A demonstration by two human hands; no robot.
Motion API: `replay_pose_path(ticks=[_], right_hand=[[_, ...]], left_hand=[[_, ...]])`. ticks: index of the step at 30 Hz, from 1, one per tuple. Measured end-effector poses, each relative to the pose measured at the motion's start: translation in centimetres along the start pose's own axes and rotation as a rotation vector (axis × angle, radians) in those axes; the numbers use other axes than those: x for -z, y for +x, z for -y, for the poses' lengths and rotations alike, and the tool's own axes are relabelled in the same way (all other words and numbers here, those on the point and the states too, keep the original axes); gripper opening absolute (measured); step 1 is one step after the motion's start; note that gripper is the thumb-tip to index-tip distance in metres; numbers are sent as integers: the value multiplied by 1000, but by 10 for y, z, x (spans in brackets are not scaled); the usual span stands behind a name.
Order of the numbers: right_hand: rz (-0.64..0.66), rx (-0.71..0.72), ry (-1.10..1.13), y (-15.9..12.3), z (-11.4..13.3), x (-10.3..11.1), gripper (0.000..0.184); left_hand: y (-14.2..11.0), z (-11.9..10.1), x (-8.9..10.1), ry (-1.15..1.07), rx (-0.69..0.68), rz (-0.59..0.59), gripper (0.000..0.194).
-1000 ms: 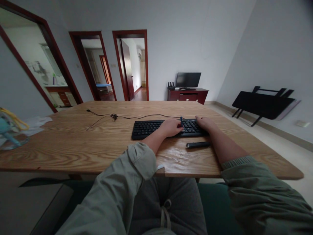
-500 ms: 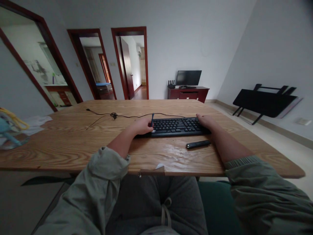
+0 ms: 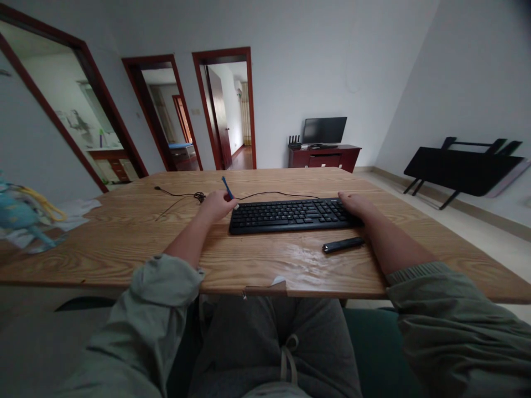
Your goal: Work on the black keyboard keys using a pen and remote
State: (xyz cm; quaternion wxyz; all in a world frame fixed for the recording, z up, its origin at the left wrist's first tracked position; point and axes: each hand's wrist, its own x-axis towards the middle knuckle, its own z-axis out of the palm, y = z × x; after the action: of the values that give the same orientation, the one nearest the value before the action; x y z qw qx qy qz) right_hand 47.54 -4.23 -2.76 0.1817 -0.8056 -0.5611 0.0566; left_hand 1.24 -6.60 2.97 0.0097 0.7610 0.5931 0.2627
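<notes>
A black keyboard (image 3: 286, 214) lies flat on the wooden table (image 3: 265, 260) in front of me. My right hand (image 3: 352, 203) grips its right end, fingers over the far corner. At the upper left corner of the keyboard, my left hand (image 3: 218, 205) is closed on a small brush with a blue handle (image 3: 227, 188) pointing up and a white tip (image 3: 236, 207) pointing down. Whether that tip touches the keys I cannot tell. Nearer to me lies a slim black object (image 3: 343, 245) with a shiny end.
The black cable (image 3: 274, 193) runs behind the keyboard to a knotted bundle (image 3: 199, 196) on the left. Far left are a blue plush toy (image 3: 19, 213) with yellow strands and white crumpled paper (image 3: 81, 213). A brown flap (image 3: 265, 288) sits at the table's front edge.
My left hand has moved left with the brush, from over the left keys to the keyboard's left corner. The brush handle now leans left. My right hand stays on the right end.
</notes>
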Motion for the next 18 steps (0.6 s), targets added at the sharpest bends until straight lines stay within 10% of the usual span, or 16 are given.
replay_pose_path(ticks=[8,18], right_hand=[[89,-38,1,-1,5,5,72],[76,-41,22,0,1,2,70]], left_hand=[[37,-8,-34,-53,6,113,32],[16,-14,-7,-62,-196,373,29]])
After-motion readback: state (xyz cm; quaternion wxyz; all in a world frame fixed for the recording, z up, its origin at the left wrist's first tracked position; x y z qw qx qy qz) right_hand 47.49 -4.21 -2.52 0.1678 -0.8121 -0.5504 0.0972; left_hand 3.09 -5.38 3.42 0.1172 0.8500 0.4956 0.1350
